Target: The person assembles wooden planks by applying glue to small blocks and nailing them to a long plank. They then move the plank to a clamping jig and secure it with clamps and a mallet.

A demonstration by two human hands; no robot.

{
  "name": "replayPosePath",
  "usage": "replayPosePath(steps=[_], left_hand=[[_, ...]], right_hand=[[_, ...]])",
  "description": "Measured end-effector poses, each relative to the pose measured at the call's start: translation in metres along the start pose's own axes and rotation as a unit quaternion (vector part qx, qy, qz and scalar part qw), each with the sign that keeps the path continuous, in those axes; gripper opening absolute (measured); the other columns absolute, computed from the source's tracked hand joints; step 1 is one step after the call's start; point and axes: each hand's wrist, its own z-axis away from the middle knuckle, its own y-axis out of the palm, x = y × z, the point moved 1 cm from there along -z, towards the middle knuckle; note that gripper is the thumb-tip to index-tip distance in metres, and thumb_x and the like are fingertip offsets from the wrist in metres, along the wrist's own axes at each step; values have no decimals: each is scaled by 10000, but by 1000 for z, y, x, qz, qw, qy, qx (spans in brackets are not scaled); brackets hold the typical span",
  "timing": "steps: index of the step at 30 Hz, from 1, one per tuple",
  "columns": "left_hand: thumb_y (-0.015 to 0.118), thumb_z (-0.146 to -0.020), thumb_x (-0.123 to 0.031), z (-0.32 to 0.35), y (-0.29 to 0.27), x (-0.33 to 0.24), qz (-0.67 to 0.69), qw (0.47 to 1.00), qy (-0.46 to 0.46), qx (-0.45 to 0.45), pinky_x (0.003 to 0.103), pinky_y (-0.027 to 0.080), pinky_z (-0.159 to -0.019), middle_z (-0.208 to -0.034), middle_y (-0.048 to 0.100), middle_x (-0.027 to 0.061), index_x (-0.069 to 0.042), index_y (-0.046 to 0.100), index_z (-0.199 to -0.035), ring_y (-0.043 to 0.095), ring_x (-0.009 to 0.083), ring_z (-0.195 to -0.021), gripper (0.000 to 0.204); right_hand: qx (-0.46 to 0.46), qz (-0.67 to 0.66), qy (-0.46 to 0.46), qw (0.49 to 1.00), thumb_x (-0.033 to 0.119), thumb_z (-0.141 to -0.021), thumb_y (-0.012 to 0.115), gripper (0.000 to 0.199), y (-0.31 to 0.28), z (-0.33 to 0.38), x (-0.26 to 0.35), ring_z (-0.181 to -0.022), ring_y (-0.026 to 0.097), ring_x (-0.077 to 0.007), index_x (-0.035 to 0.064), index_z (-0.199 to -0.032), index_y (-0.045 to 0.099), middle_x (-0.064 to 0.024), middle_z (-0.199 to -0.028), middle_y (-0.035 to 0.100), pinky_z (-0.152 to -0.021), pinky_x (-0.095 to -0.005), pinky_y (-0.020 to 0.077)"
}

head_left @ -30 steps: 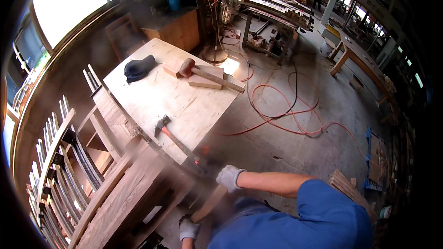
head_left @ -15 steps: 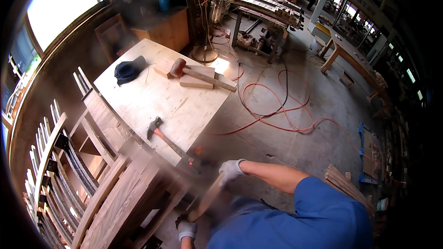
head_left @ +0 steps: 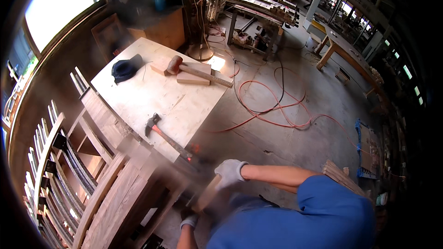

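My right hand (head_left: 230,173), in a pale grey work glove, is closed round the upper end of a short light-brown wooden piece (head_left: 209,195). The piece slants down to the left, toward my left hand (head_left: 188,220). That hand wears a glove with dark fingers and is closed at the lower end, partly blurred. To the left, a claw hammer (head_left: 167,137) with a dark head and a red-and-black handle lies on the pale tabletop (head_left: 184,106). Farther back, a wooden-handled mallet (head_left: 198,70) rests across light wooden blocks (head_left: 194,80). A dark blue cap (head_left: 126,69) lies beside them.
Curved wooden frames with slats (head_left: 69,175) and brown boards (head_left: 113,198) stand at the left. Red hose (head_left: 277,110) loops over the concrete floor. A loaded workbench (head_left: 258,7), a long wooden table (head_left: 348,50) and stacked wood strips (head_left: 341,175) stand around.
The view has shifted slightly. My left hand has moved a little forward, closer to my right, and the wooden piece between them looks shorter. The hammer, mallet and cap have stayed put.
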Motion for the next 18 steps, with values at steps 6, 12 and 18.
replayPosePath(steps=[6,12,18], left_hand=[[795,-880,-416,-19,30,-26,168,981,64,-73,432,552,-1076,-1303,751,210,-31,729,-1317,724,345,-1213,586],[809,-873,-414,9,63,-25,273,961,-23,-25,430,549,-1083,-1294,758,209,-18,721,-1326,724,349,-1216,608],[823,-866,-411,71,124,47,434,874,-216,-22,427,545,-1090,-1285,764,208,-5,713,-1334,724,352,-1219,630]], right_hand=[[-57,30,-45,997,519,-849,702,574,13,37,60,-1013,752,-419,111,-1254,719,-203,-1056,776,-892,-519,580],[-43,3,-217,975,480,-809,811,542,56,22,123,-948,771,-407,81,-1156,693,-198,-934,775,-823,-513,607],[25,15,-237,971,245,-832,779,307,198,-75,185,-929,790,-369,74,-1085,752,-140,-937,793,-766,-492,621]])
